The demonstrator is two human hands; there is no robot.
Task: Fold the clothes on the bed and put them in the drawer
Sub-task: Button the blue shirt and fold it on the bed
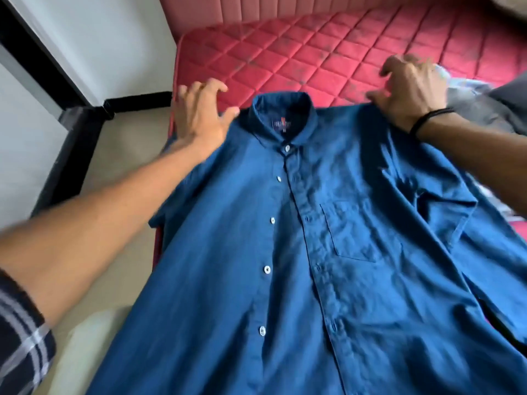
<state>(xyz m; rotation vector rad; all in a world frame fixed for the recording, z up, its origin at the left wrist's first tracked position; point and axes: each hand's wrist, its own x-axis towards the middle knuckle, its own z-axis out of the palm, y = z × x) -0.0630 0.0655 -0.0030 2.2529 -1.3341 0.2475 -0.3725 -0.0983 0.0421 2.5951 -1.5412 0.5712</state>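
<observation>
A dark blue button-up shirt point(328, 223) lies front up on the red quilted mattress point(299, 52), collar toward the headboard, chest pocket on the right. Its left side hangs over the mattress edge. My left hand point(199, 115) hovers at the shirt's left shoulder with loosely curved, spread fingers, the thumb tip touching the fabric beside the collar. At the right shoulder seam, my right hand point(410, 89) pinches the fabric, its fingers curled; a black band is on that wrist.
A heap of grey and light-patterned clothes point(484, 101) lies on the mattress at the right edge. A pink padded headboard point(256, 10) stands behind. Beige floor point(119, 155) and a black-trimmed white wall point(42, 67) are on the left.
</observation>
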